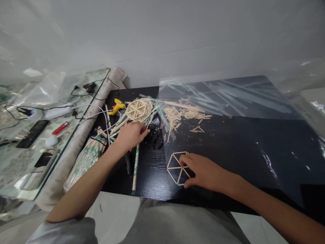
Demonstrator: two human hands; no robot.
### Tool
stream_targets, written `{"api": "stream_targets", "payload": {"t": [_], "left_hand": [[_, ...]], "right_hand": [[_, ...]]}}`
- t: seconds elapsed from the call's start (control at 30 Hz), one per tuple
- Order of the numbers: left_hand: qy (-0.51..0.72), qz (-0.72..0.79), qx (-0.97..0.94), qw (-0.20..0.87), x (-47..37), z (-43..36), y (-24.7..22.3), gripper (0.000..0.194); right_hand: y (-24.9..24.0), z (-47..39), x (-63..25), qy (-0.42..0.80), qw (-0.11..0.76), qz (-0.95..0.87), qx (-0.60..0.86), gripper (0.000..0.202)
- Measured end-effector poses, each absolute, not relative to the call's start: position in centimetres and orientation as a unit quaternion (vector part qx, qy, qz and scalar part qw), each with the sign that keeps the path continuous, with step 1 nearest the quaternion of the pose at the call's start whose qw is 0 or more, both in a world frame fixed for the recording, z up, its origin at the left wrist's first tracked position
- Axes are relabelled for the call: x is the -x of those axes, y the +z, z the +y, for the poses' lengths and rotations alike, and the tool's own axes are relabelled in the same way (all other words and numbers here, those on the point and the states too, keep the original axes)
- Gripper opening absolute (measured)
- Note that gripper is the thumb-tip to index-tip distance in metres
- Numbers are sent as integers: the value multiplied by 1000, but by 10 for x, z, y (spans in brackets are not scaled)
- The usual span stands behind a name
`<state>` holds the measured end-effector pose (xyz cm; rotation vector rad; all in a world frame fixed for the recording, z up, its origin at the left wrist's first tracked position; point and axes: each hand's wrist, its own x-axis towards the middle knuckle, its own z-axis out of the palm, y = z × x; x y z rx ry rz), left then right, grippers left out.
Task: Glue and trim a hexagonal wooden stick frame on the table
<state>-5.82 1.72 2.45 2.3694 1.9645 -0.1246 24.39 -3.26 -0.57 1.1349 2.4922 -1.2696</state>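
My right hand (196, 169) rests on the right side of a flat hexagonal stick frame (174, 168) with spokes, its thumb and fingers spread around that edge. The frame lies on the black table near the front. My left hand (134, 134) is over the sticks and wrappers at the left, just below a stack of finished hexagonal stick frames (139, 109); its fingers are bent, and whatever may be between them is hidden. Black-handled scissors (157, 137) lie right beside it. Many short cut sticks (174, 115) are heaped behind the hexagonal frame.
A yellow glue gun (117, 106) lies at the back left. Packaged sticks (87, 154) and a long green-wrapped strip (135, 169) are nearby. Clear plastic film (228, 98) covers part of the black table (243, 142). Phones and cables sit on the glass table at left.
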Motion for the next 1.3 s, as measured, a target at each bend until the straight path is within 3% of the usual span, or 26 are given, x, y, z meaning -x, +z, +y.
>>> {"api": "stream_targets", "payload": {"t": [0.3,0.67,0.83,0.97,1.2,1.3], "left_hand": [[-71,652,-752,65,26,6,5,34],[-91,688,-713,104,48,-5,25,26],[32,662,-694,282,75,-16,34,24],[140,613,-652,424,80,-23,34,42],[283,600,-578,475,66,-32,27,36],[341,589,-549,485,58,-33,20,41]], "right_hand": [[-8,-34,-246,-412,53,829,-374,48],[-16,-38,-248,-381,57,846,-368,48],[-11,-42,-252,-350,48,867,-352,43],[-13,-43,-257,-325,22,893,-310,38],[-16,-44,-265,-342,-31,901,-264,41],[-8,-41,-262,-384,-68,883,-259,33]]}}
